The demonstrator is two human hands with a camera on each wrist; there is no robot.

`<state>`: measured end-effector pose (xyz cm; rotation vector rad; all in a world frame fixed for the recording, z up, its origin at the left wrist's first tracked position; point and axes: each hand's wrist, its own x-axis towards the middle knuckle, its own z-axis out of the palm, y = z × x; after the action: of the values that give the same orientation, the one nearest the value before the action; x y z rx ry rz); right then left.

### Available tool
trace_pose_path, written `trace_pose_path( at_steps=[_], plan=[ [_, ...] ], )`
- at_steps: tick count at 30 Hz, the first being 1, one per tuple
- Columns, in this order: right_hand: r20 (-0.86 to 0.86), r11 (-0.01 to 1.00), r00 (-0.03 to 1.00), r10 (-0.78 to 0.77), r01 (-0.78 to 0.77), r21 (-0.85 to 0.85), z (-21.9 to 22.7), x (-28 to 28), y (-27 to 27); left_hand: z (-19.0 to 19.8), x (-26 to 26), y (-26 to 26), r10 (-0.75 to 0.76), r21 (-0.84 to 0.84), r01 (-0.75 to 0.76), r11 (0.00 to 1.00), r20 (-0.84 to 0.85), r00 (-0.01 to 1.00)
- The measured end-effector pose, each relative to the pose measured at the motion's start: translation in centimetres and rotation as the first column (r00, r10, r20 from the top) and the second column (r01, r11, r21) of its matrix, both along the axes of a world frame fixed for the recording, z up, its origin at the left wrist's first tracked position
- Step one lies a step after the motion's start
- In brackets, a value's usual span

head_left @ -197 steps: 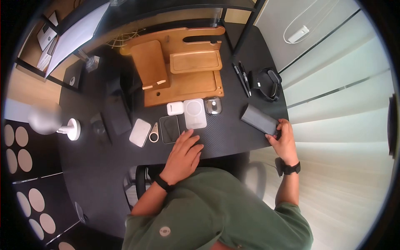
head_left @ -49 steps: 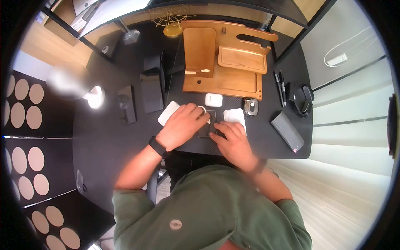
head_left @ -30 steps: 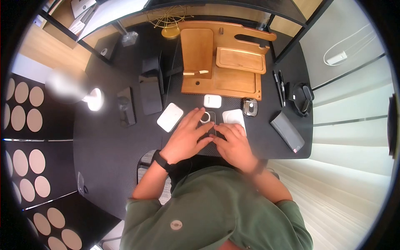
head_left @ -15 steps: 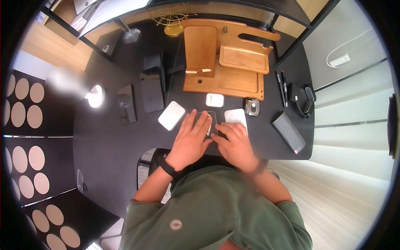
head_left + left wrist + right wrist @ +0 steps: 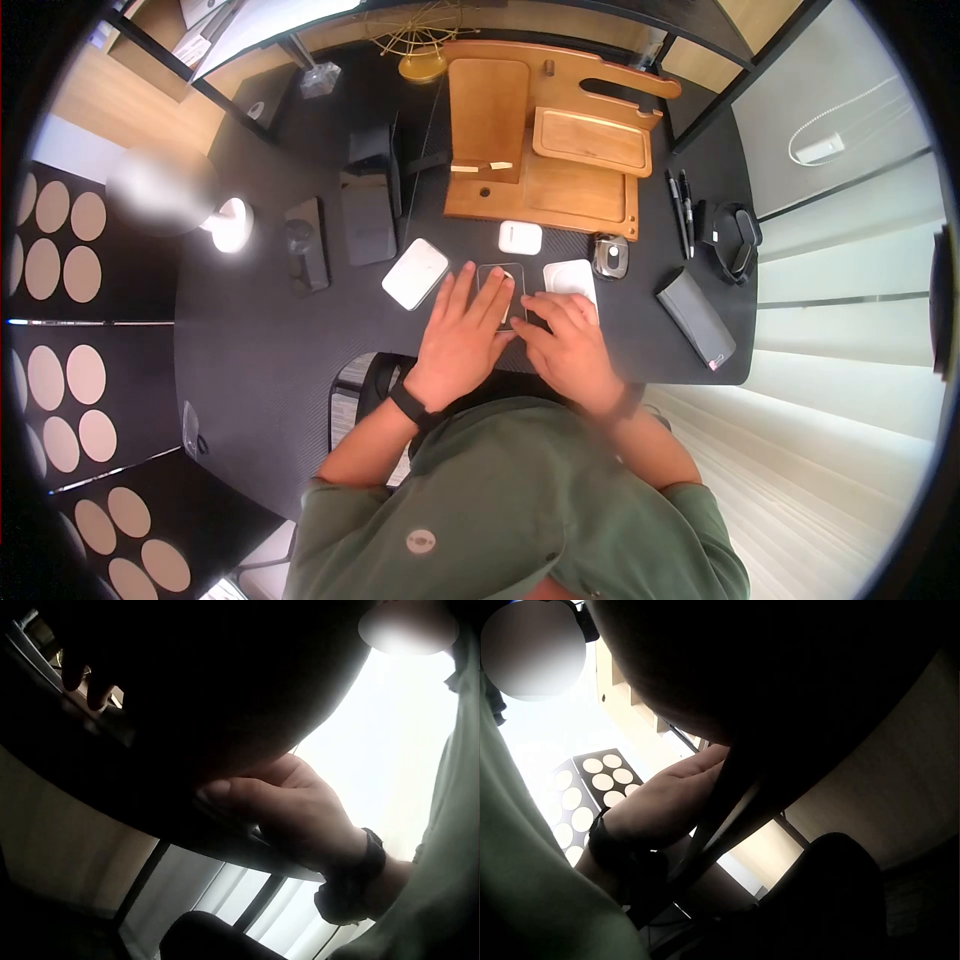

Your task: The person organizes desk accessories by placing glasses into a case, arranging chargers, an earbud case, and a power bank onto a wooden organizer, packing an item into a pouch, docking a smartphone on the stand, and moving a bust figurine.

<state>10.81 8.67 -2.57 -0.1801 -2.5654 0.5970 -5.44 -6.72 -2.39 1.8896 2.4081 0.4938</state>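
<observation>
Thin-rimmed case (image 5: pixel 516 272) lies flat on the black desk (image 5: pixel 255 370), close to its near edge, between both hands. The left hand (image 5: pixel 458 345) has its fingers straight and a little spread, laid over the case's left part; beside the index finger a slim white piece (image 5: pixel 506 314) shows inside the rim, mostly covered. The right hand (image 5: pixel 575 350) is loosely bent, thumb and index tips apart at the case's right edge, other fingers over a white square pad (image 5: pixel 568 274). Farther off, a small white box (image 5: pixel 520 237), closed, its contents hidden, and a dark rounded container (image 5: pixel 611 256) sit before the wooden organizer (image 5: pixel 535 195), which carries a raised shallow tray (image 5: pixel 592 140) above a lower recess.
</observation>
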Motion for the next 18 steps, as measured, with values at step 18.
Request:
trace_pose_path(
  at_steps=[18],
  plan=[
    [-0.011, 1.0, 1.0, 0.007, -0.007, -0.003, 0.0, -0.1, 0.0, -0.3, 1.3, -0.2, 0.047, 0.08, -0.046, 0.996, -0.019, 0.999]
  ],
)
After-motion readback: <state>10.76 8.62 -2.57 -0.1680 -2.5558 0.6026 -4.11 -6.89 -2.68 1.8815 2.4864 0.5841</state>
